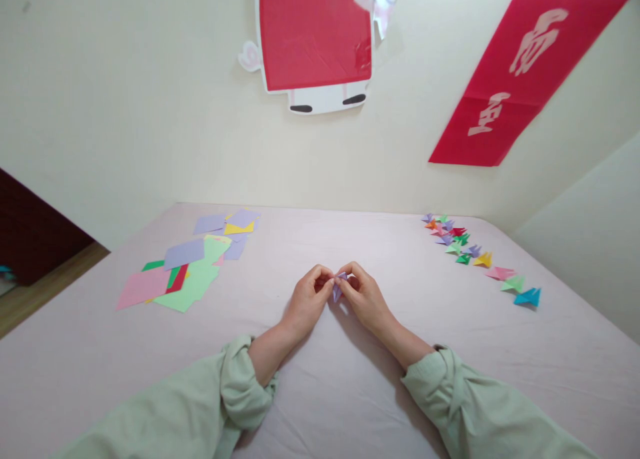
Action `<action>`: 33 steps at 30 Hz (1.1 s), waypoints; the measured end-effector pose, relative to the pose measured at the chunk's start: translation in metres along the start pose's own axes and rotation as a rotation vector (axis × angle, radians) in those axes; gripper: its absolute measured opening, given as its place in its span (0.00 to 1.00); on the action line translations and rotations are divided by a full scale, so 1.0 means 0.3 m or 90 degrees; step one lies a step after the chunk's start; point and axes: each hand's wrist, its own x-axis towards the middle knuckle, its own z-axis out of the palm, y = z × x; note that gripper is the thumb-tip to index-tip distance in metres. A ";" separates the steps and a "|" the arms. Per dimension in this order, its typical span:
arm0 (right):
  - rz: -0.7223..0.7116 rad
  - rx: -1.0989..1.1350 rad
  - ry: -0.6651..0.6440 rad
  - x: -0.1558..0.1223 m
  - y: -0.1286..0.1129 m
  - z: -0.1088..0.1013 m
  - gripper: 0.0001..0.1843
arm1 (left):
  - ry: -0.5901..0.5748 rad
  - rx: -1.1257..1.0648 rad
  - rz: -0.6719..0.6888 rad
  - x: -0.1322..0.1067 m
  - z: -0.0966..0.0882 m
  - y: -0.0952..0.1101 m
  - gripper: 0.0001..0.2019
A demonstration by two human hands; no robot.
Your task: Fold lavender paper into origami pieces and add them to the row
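Between my fingertips, over the middle of the table, is a small folded piece of purple paper (338, 292). My left hand (311, 297) pinches its left side with thumb and forefinger. From the other side my right hand (364, 295) grips it the same way, so the two hands nearly meet. The paper has a pointed, narrow shape; its upper folds are partly covered by my fingers. Both wrists come out of rolled-up pale green sleeves.
Loose coloured paper sheets (187, 289) lie spread and overlapping at the left. Along the right runs a line of several small folded paper figures (529, 297) in many colours. A pale cloth (280, 405) covers the table, whose far edge meets a wall (165, 112) with red decorations.
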 end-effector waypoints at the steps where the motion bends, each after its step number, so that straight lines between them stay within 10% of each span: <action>1: 0.002 0.003 0.001 0.000 0.000 0.000 0.08 | -0.006 0.006 0.003 0.000 -0.001 0.001 0.04; 33: -0.068 -0.080 0.042 -0.001 -0.006 -0.005 0.07 | 0.026 -0.072 -0.012 0.001 0.014 0.013 0.09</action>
